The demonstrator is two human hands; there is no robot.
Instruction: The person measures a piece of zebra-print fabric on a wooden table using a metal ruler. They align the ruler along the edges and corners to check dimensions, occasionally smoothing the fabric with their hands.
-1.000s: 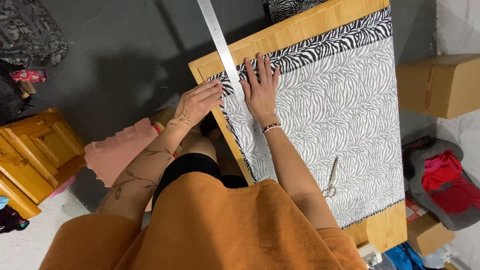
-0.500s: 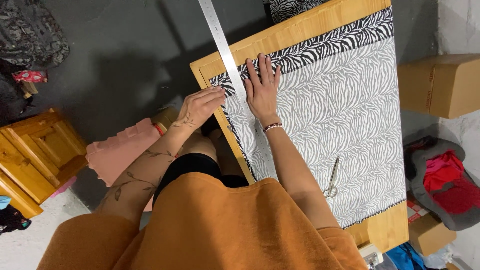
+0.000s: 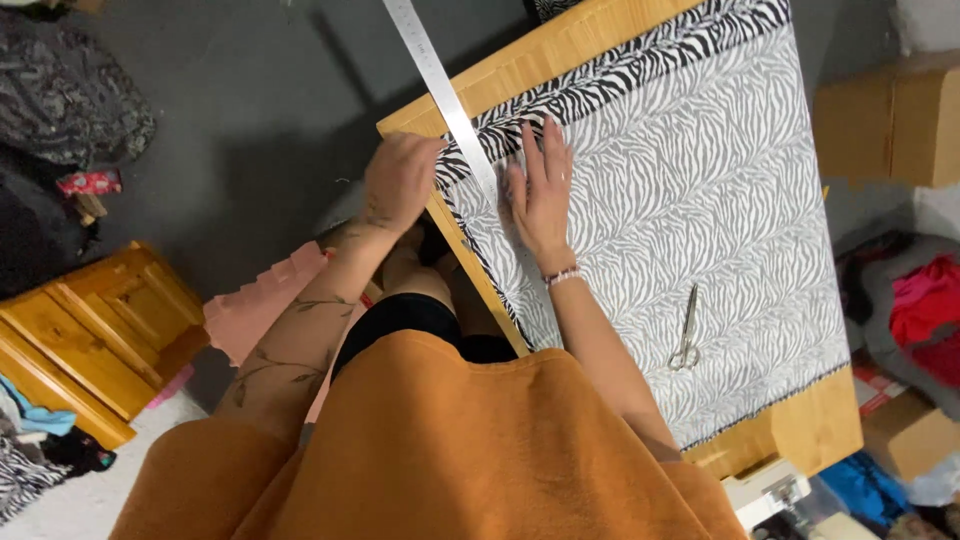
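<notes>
The zebra-print fabric (image 3: 690, 190) offers open passage across the middle of the worktop (image 3: 800, 435); scissors (image 3: 686, 330) obstruct its near right part, the metal ruler (image 3: 445, 95) and both hands block the left edge, and cardboard boxes (image 3: 890, 120) flank the right side

We see a pale wooden surface (image 3: 800, 430), set at an angle above a dark grey floor (image 3: 250, 120). A zebra-striped fabric (image 3: 700, 180) covers nearly all of it, leaving bare wood along the edges. On the fabric lie a long metal ruler (image 3: 440, 85), overhanging the far corner, and a pair of scissors (image 3: 687, 330).
</notes>
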